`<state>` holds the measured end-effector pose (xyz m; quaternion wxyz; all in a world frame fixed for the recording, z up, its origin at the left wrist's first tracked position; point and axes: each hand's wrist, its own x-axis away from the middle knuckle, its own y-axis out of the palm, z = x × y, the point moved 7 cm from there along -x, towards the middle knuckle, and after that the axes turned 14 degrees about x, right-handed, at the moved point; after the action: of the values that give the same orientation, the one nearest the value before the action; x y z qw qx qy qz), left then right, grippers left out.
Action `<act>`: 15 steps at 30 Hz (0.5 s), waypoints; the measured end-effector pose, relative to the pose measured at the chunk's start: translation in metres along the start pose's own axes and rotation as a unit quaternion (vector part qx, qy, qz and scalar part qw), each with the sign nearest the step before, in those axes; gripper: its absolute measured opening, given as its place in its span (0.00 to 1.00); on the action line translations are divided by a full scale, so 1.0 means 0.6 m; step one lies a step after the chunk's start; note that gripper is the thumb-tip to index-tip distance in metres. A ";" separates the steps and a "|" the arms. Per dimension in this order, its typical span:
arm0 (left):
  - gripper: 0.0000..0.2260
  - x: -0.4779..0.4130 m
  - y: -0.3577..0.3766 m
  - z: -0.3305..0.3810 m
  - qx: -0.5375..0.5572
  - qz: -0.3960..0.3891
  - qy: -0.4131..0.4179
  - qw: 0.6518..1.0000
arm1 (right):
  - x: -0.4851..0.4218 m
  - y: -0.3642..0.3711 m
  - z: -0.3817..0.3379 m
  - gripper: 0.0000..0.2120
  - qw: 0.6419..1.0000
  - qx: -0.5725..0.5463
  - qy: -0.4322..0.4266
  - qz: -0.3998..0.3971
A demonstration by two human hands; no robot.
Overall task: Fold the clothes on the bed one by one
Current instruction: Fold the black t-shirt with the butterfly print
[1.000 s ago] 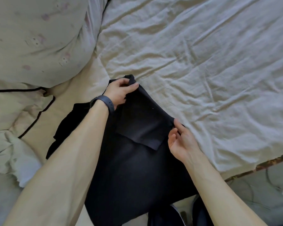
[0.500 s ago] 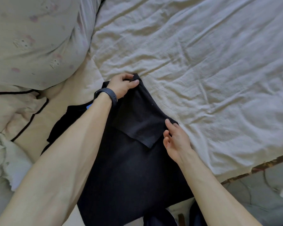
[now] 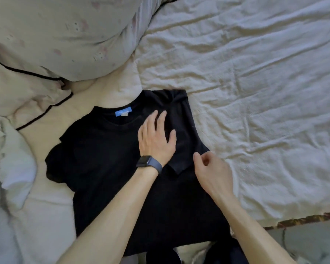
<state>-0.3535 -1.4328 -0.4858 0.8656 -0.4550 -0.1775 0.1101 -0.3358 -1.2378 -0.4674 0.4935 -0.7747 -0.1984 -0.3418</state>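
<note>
now left hand (image 3: 156, 139) flat on t-shirt (image 3: 107, 164); right hand (image 3: 213, 174) loose, empty, at fold edge

The blue label (image 3: 123, 112) on the black T-shirt (image 3: 107, 168) seems unreadably blurred.

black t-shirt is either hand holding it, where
Nothing is gripped. The left hand lies flat on the black t-shirt by its folded-in sleeve; the right hand, loosely curled, is at its hem, seemingly empty.

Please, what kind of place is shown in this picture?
Most likely a bedroom in a home: a wrinkled bed sheet, a large pillow, and a black T-shirt laid flat under the left hand for folding.
</note>
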 end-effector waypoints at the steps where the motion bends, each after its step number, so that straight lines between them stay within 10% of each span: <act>1: 0.31 0.038 0.017 -0.014 -0.025 -0.014 -0.023 0.999 | 0.001 -0.013 -0.030 0.14 0.997 -0.002 -0.057 0.049; 6: 0.41 0.130 0.097 -0.070 -0.070 -0.078 -0.125 0.987 | -0.071 0.044 -0.181 0.25 0.910 0.171 -0.351 0.141; 10: 0.48 0.131 0.105 -0.090 -0.067 -0.090 -0.131 0.985 | -0.213 0.064 -0.165 0.33 0.850 0.383 -0.337 0.133; 15: 0.52 0.131 0.103 -0.092 -0.046 -0.119 -0.136 0.983 | -0.137 0.087 -0.161 0.35 0.868 0.329 -0.300 0.223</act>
<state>-0.2609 -1.4115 -0.5494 0.8184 -0.4511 -0.3511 0.0590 -0.3908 -1.3452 -0.5329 0.6996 -0.6563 -0.2599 0.1106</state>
